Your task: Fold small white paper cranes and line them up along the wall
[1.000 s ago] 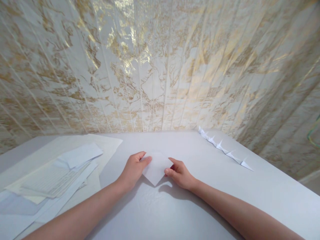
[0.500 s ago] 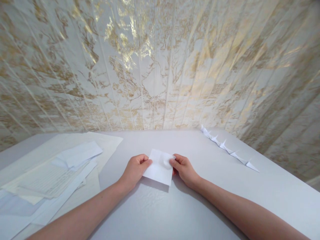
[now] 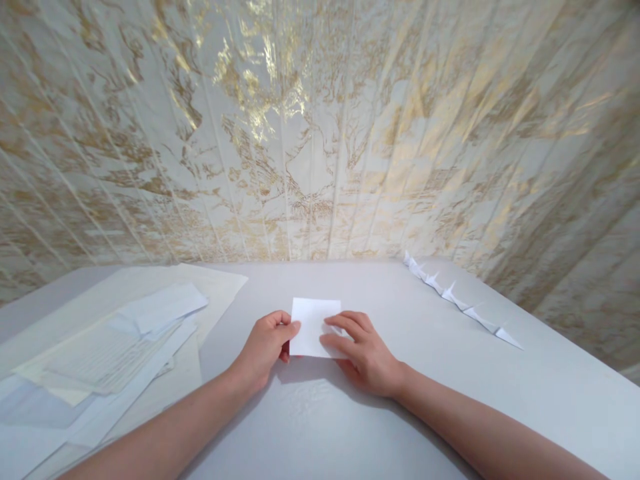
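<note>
A small white square of paper (image 3: 310,330) is held just above the table in front of me, its lower edge casting a shadow. My left hand (image 3: 273,343) pinches its left edge, thumb on top and fingers curled beneath. At the right edge is my right hand (image 3: 363,350), its thumb and a finger spread apart over the paper's face. Their tips seem to touch it lightly; the lower fingers are partly hidden.
Several folded white paper shapes with pointed tips (image 3: 450,293) stand in a row along the table's right side. Loose sheets, some with writing (image 3: 95,360), overlap on the left of the white table (image 3: 310,427). A gold-patterned curtain (image 3: 310,133) hangs behind.
The paper has turned from a tilted position to nearly square-on. My right hand's pinch on its right edge has loosened, and its fingers have spread over the face. The left hand keeps its hold.
</note>
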Demonstrator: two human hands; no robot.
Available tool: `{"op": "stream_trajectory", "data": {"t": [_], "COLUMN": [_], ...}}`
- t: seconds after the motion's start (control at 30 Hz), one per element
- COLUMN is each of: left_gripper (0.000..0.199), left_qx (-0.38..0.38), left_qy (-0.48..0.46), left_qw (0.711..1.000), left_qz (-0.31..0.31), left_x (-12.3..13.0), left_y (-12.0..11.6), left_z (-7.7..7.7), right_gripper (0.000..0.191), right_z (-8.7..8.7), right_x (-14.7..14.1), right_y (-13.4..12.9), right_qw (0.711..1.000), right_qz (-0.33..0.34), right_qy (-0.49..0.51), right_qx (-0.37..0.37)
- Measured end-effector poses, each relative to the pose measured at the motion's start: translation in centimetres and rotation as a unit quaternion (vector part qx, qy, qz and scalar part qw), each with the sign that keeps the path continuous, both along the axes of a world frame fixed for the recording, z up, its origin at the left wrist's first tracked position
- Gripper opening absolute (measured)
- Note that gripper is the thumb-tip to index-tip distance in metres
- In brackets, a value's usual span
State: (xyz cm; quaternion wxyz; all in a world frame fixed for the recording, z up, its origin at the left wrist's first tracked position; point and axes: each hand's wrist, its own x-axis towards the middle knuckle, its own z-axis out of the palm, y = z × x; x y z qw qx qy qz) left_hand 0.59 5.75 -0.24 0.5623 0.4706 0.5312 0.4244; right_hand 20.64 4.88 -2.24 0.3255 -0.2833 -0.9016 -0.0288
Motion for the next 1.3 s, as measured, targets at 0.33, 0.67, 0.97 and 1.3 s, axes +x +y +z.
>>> {"op": "stream_trajectory", "data": {"t": [0.33,0.67,0.97,1.3], "left_gripper": [0.048,0.014,0.017,0.021], "left_qx": [0.321,0.443,0.350,0.339], "left_qy": [0.363,0.469,0.377,0.430], "left_qw": [0.868,0.715,0.831,0.823], "left_qz": [-0.104,-0.271,-0.210,-0.154], "left_x": [-3.6,-2.8,-2.5,-2.5], "left_y": [-4.8,-9.5,-8.6,-7.8], "left_z": [-1.0,-0.5,-1.4,-0.7], "right_gripper": [0.019,0.015,0.014,0.033], "right_z": [-0.1,0.4,0.7,0.2], "right_x": [-0.3,-0.4,-0.9,-1.3], "right_y": [-2.6,-8.1,-6.9,-6.5], "right_qw": [0.996,0.991,0.929,0.906], "right_qz": [0.034,0.038,-0.136,-0.173], "right_qy": [-0.078,-0.071,0.080,0.088], "right_qx": [-0.021,-0.104,-0.335,-0.377]}}
